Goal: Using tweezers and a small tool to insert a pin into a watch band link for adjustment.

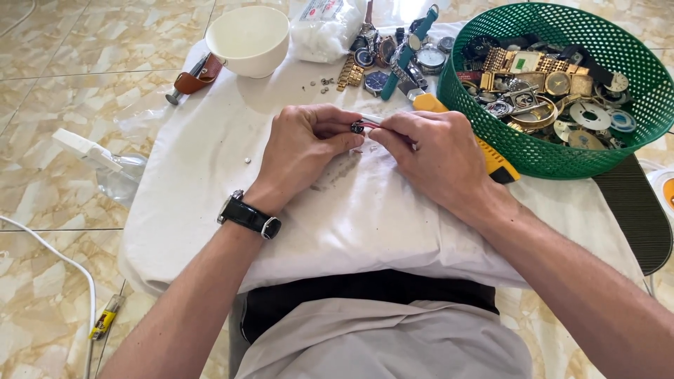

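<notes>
Both hands' grip pinched on small dark part (357, 128), perhaps a watch piece, fingers hiding it

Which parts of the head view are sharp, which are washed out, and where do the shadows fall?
Head view: both hands and the green basket are sharp; daylight washes out the white cloth and bowl; shadows are soft, beneath the hands; straight tile lines bow slightly near the edges.

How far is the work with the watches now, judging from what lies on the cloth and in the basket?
Done, it seems: loose dials and parts fill the green plastic basket. In hand: the left hand pinches a small dark part while the right hand works it with a thin tool. Left: a pile of whole wristwatches on the white cloth.
</notes>
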